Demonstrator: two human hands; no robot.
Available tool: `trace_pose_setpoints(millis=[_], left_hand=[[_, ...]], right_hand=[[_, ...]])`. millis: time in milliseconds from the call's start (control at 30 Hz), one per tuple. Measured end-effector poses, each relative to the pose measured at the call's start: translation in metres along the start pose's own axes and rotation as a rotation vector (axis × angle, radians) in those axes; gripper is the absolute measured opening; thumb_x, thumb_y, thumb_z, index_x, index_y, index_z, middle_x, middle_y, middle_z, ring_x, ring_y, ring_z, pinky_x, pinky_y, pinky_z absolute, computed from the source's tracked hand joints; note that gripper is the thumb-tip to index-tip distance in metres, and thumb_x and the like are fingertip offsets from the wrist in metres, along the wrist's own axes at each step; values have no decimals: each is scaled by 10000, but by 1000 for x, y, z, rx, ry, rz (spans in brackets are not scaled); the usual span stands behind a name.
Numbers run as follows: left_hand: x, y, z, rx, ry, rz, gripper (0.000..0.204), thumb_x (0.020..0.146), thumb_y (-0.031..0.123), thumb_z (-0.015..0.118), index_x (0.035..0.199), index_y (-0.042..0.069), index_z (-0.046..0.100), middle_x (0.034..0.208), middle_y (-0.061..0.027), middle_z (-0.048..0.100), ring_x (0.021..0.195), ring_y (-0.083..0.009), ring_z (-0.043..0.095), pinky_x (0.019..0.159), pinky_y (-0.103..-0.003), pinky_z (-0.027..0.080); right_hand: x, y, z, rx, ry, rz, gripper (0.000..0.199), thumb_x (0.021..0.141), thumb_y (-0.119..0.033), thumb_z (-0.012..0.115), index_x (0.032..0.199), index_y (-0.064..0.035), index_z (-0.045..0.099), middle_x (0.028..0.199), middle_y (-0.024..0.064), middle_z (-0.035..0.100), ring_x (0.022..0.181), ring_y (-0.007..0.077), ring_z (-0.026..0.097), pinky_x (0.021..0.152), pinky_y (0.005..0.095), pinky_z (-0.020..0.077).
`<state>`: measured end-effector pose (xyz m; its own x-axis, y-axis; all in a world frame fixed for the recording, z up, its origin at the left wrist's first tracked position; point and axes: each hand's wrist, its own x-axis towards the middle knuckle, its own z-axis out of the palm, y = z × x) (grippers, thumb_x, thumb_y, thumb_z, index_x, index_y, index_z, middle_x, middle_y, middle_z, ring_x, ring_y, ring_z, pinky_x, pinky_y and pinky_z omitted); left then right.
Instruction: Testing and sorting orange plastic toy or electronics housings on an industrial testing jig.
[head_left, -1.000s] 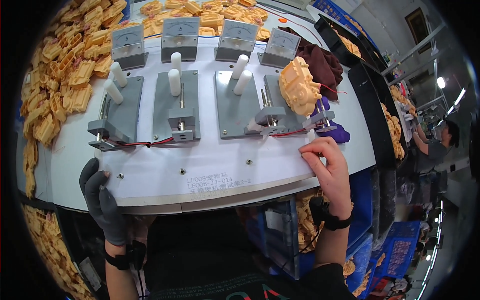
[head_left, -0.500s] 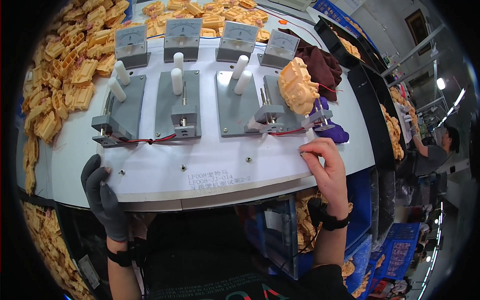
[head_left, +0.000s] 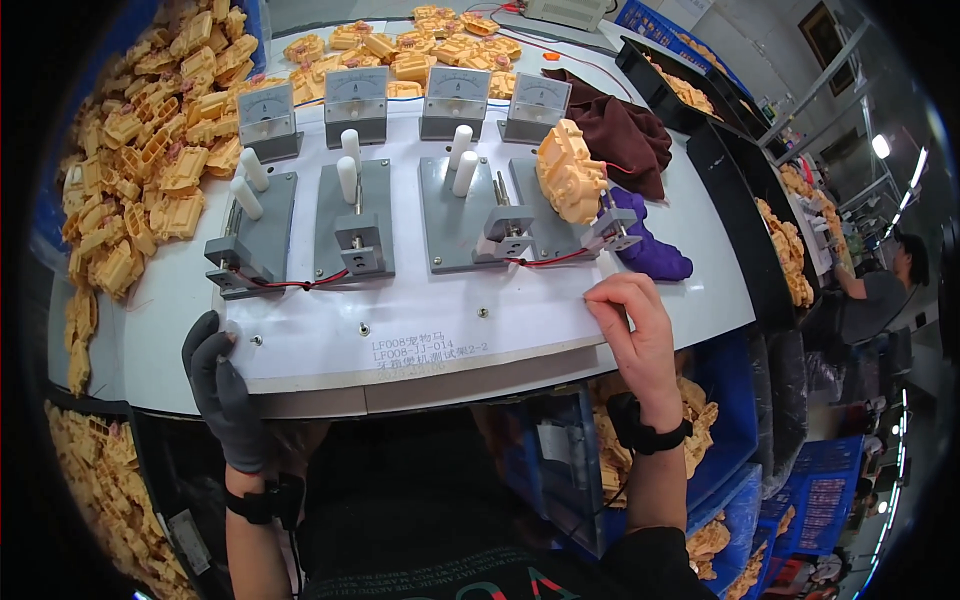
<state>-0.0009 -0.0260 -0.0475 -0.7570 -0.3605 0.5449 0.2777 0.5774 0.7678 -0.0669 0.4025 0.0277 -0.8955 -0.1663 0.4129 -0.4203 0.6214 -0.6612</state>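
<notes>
My left hand [head_left: 222, 390], in a grey glove with bare fingertips, rests at the near left corner of the white test board [head_left: 430, 300]; its fingers are loosely bent and apart. At the board's right front, my right hand [head_left: 635, 325] is bare, with thumb and forefinger pinched together low over the surface. What lies under those fingertips is hidden. Small toggle switches [head_left: 364, 329] run along the board's front. Just beyond my right hand, a yellow plastic gearbox [head_left: 571, 172] sits on the rightmost grey fixture [head_left: 545, 225]. Other fixtures carry white pegs [head_left: 347, 178] and no gearbox.
Several analog meters [head_left: 357, 100] stand behind the fixtures. Yellow gearboxes [head_left: 150, 150] are heaped at left and behind. A brown cloth [head_left: 625, 130] and a purple cloth [head_left: 650, 245] lie at right. Black bins [head_left: 745, 215] and a blue bin [head_left: 725, 440] flank the table. Another person [head_left: 885, 295] sits far right.
The whole view has shifted slightly, with the board and both hands moving together in the picture. Both hands keep their places at the board, and the gearbox stays on its fixture.
</notes>
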Motion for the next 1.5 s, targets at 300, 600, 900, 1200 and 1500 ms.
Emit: trace_pose_setpoints(millis=[300,600,900,1200,1500], left_hand=[[8,3,-6,-73,-20,-43,336,901,33,474,1220,6,578,1344,-138,535,1275,-262,496,1105,-396,367],[142,206,50,241,-601,774,566,772,-4,721,1313,53,565,1314,-148,548,1279,-304,513,1082,-388,400],[166,237,241,733,-1038,1171,326,724,202,766,1047,174,736,1011,-57,690,1051,-276,631,870,-426,498],[173,244,184,624,-444,1230,102,774,191,688,855,142,727,847,-48,685,890,-261,665,775,-385,494],[107,122,-118,894,-27,585,247,708,97,728,952,118,690,856,-65,624,896,-284,615,825,-415,490]], right_hand=[[-2,1,-1,28,28,-38,198,908,-54,673,1105,-44,656,1051,79,618,944,203,590,808,298,489],[22,-10,9,505,233,146,456,941,-153,691,1342,-74,489,1111,64,612,950,124,570,847,279,476],[21,-18,32,777,367,56,151,978,-83,642,1114,-76,577,886,-68,514,760,13,449,640,163,352],[15,14,46,738,350,26,197,981,-60,628,1171,-86,582,1015,-22,589,893,55,544,799,197,438],[16,89,4,390,386,102,353,1036,-249,564,1355,-104,534,1191,25,603,1032,92,554,891,233,415]])
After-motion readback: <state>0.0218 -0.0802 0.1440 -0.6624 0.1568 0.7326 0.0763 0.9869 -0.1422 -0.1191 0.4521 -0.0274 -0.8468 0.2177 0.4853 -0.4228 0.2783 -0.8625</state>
